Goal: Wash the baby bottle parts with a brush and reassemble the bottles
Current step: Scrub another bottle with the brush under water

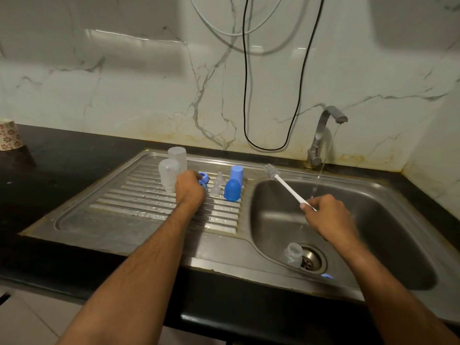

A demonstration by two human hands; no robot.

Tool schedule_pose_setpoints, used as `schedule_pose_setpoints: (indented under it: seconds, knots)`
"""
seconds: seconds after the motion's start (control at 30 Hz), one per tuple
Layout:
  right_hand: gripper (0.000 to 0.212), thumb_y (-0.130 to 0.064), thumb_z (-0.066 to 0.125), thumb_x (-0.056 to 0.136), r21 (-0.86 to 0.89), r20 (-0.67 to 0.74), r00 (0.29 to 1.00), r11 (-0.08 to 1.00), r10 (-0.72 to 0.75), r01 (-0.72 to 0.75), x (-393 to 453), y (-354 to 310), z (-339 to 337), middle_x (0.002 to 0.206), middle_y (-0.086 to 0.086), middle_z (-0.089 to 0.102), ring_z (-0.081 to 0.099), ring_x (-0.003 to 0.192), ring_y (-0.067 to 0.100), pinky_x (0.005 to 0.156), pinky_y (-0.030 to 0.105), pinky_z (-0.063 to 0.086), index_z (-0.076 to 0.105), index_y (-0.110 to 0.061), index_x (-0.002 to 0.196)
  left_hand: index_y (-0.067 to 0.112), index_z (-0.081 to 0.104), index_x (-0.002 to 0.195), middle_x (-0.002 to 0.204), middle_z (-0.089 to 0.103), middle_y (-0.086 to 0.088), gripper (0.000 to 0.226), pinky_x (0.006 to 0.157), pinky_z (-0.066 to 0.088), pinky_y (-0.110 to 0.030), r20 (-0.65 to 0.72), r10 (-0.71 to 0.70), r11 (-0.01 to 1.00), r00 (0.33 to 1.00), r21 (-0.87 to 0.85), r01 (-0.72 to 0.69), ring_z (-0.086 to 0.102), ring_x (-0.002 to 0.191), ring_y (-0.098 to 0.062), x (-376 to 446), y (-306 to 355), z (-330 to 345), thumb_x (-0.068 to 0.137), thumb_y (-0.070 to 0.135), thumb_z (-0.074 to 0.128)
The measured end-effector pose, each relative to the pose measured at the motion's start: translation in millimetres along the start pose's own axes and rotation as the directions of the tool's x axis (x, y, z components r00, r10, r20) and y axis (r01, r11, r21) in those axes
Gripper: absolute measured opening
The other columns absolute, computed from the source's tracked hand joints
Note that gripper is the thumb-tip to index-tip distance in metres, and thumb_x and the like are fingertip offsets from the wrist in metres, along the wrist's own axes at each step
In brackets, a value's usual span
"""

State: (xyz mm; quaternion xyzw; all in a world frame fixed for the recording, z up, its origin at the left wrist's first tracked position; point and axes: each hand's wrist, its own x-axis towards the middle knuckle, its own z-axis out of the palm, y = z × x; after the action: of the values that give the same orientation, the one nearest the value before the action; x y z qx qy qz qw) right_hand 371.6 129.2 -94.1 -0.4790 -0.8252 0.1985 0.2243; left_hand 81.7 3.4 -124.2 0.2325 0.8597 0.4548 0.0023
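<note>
The right hand [328, 217] has its fingers curled round the end of the white handle of the bottle brush [286, 186], thumb pressed on top; the bristle head points up and away toward the back rim of the sink basin [398, 245], above its left edge. The left hand [189, 189] is knuckles-up on the ribbed draining board [149, 207] left of the basin, fingers bent down over a blue screw ring [204, 176]; whether they actually grip it I cannot tell, since the hand hides them. Just left of that hand two clear bottles [169, 174] stand upside down. Between the hand and the basin stand two clear teats [217, 185] and two blue caps [234, 186]. Inside the basin a third clear bottle [293, 255] lies beside the drain [312, 261], with a blue piece [327, 275] at the near wall. The tap [323, 135] behind the basin runs a thin stream of water into it
</note>
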Motion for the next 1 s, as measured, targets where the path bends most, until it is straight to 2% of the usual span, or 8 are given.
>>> schedule_pose_setpoints:
  seconds: [0.2,0.37,0.5,0.57,0.67,0.73,0.87,1.0]
  knots:
    - [0.025,-0.037,0.062,0.099,0.007,-0.002,1.000,1.000,0.005,-0.005,-0.2,3.8,-3.0,0.077,-0.007,0.063,0.064,0.073,0.019,0.075,0.046,0.061,0.072,-0.023,0.117,0.007,0.067,0.123,0.120,0.069,-0.014,0.037,0.101,0.050,-0.035,-0.025,0.021,1.000,0.999,0.008,-0.020,0.063,0.111,-0.026,-1.2,3.5,-3.8,0.087,0.004,0.075]
    - [0.025,-0.037,0.061,0.099,0.022,-0.032,0.999,1.000,-0.009,0.010,-1.1,8.2,-11.2,0.075,-0.008,0.064,0.063,0.068,0.015,0.070,0.041,0.060,0.073,-0.023,0.117,0.008,0.069,0.120,0.117,0.069,-0.012,0.035,0.096,0.051,-0.033,-0.075,0.035,0.999,0.997,-0.004,-0.036,0.064,0.108,-0.024,-2.6,21.9,-9.3,0.086,0.005,0.076]
    - [0.024,-0.038,0.062,0.099,0.028,-0.047,0.999,1.000,0.010,-0.008,-3.2,14.9,-21.1,0.077,-0.007,0.065,0.064,0.071,0.018,0.071,0.041,0.060,0.073,-0.024,0.114,0.009,0.068,0.123,0.123,0.069,-0.010,0.042,0.096,0.051,-0.031,-0.099,0.074,0.997,0.992,-0.028,-0.078,0.064,0.113,-0.023,-6.1,46.0,-6.2,0.083,-0.001,0.076]
    - [0.024,-0.037,0.062,0.099,0.024,-0.051,0.998,0.999,0.023,-0.022,-4.4,22.7,-27.4,0.076,-0.009,0.063,0.062,0.071,0.016,0.067,0.035,0.055,0.073,-0.023,0.114,0.009,0.068,0.123,0.124,0.068,-0.009,0.042,0.095,0.049,-0.028,-0.105,0.110,0.992,0.988,-0.044,-0.115,0.063,0.115,-0.022,-11.4,59.2,0.8,0.083,-0.002,0.075]
    - [0.024,-0.036,0.062,0.099,0.008,-0.065,0.997,0.999,0.039,-0.038,-7.5,37.8,-37.6,0.074,-0.010,0.061,0.060,0.069,0.011,0.064,0.030,0.048,0.074,-0.021,0.114,0.009,0.069,0.120,0.122,0.069,-0.008,0.039,0.099,0.050,-0.029,-0.070,0.152,0.984,0.986,-0.081,-0.158,0.063,0.116,-0.022,-20.4,75.4,20.9,0.083,-0.003,0.074]
    - [0.025,-0.038,0.063,0.098,0.002,-0.074,0.996,0.998,0.059,-0.059,-9.5,50.5,-45.0,0.076,-0.007,0.064,0.063,0.071,0.015,0.067,0.033,0.052,0.074,-0.022,0.114,0.009,0.070,0.118,0.120,0.069,-0.008,0.037,0.099,0.053,-0.033,-0.045,0.171,0.980,0.984,-0.092,-0.175,0.064,0.113,-0.023,-30.1,87.3,37.4,0.083,-0.002,0.074]
    - [0.025,-0.040,0.064,0.096,0.006,-0.081,0.991,0.994,0.107,-0.107,-9.4,79.3,-57.8,0.077,-0.002,0.066,0.066,0.077,0.024,0.075,0.038,0.057,0.076,-0.021,0.105,0.014,0.070,0.115,0.115,0.069,-0.003,0.035,0.096,0.054,-0.034,0.021,0.223,0.971,0.975,-0.097,-0.220,0.064,0.109,-0.020,-56.3,104.3,77.4,0.083,0.003,0.076]
    - [0.026,-0.041,0.063,0.096,0.008,-0.058,0.990,0.992,0.125,-0.125,-8.5,105.6,-63.9,0.071,-0.002,0.067,0.065,0.070,0.020,0.071,0.037,0.056,0.075,-0.019,0.089,0.015,0.071,0.110,0.106,0.071,-0.001,0.034,0.096,0.055,-0.037,0.232,0.295,0.955,0.927,-0.096,-0.280,0.066,0.101,-0.017,-74.7,113.5,114.8,0.078,0.011,0.082]
